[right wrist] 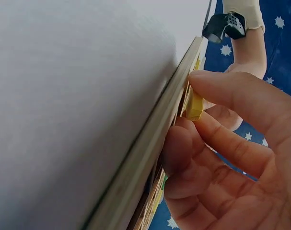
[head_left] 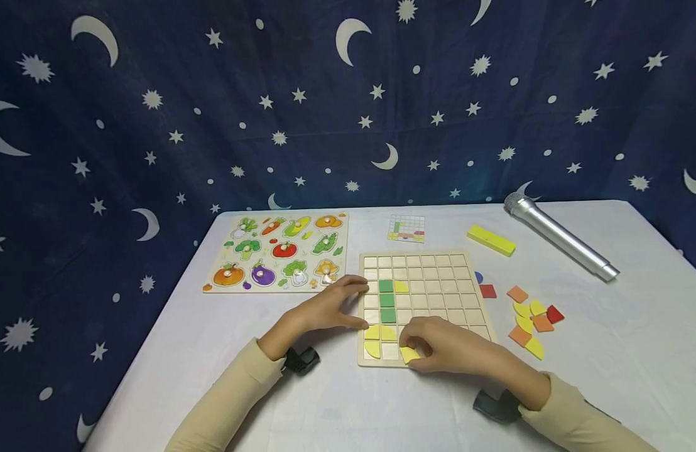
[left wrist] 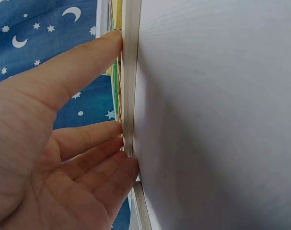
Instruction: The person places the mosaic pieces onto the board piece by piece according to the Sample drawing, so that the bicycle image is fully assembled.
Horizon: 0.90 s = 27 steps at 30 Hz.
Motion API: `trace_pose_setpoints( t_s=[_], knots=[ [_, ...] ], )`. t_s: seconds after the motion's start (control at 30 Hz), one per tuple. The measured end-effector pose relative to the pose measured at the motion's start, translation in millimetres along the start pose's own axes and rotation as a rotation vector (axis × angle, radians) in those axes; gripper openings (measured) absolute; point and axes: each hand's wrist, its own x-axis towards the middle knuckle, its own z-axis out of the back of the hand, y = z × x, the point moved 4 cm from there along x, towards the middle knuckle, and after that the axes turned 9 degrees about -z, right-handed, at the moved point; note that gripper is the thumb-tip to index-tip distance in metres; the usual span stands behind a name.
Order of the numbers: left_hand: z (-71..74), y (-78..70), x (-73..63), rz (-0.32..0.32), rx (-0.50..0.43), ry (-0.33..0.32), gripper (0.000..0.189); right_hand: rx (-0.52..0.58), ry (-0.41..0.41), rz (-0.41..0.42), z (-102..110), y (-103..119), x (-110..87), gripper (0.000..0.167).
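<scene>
A wooden grid board [head_left: 427, 276] lies on the table, with green squares [head_left: 387, 300] and yellow quarter-circle pieces [head_left: 372, 348] set in cells on its left side. My right hand [head_left: 455, 348] pinches a yellow quarter-circle piece [head_left: 408, 355] between thumb and index finger, over the board's bottom row; the right wrist view shows this piece [right wrist: 195, 106] tilted up from the board. My left hand [head_left: 331, 307] rests against the board's left edge, thumb and fingers spread along it, and its fingertips touch the wooden rim [left wrist: 130, 86] in the left wrist view.
Right of the board lie loose orange, yellow and red pieces [head_left: 543, 322], plus a red square [head_left: 487, 291]. Behind the board are a small pattern card [head_left: 406, 228] and a yellow block [head_left: 491, 240]. A vegetable puzzle [head_left: 257, 251] lies back left; a silver microphone [head_left: 563, 237] lies back right.
</scene>
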Motion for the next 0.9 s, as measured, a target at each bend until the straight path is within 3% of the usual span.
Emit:
trace_pose_setpoints(
  t_s=[0.23,0.4,0.6,0.9],
  knots=[
    [-0.2,0.0,0.5,0.001,-0.003,-0.003,0.071,0.034,-0.016,-0.026,-2.8,-0.4,2.8,0.02],
    [-0.3,-0.3,0.4,0.008,-0.001,-0.001,0.071,0.066,0.02,-0.068,-3.7,-1.4,4.3,0.029],
    [-0.2,0.5,0.3,0.004,0.004,0.004,0.072,0.029,0.09,-0.001,-4.0,0.4,2.3,0.038],
    [-0.4,0.6,0.4,0.006,0.006,0.0,0.072,0.008,0.128,0.007,-6.0,1.8,2.9,0.029]
  ],
)
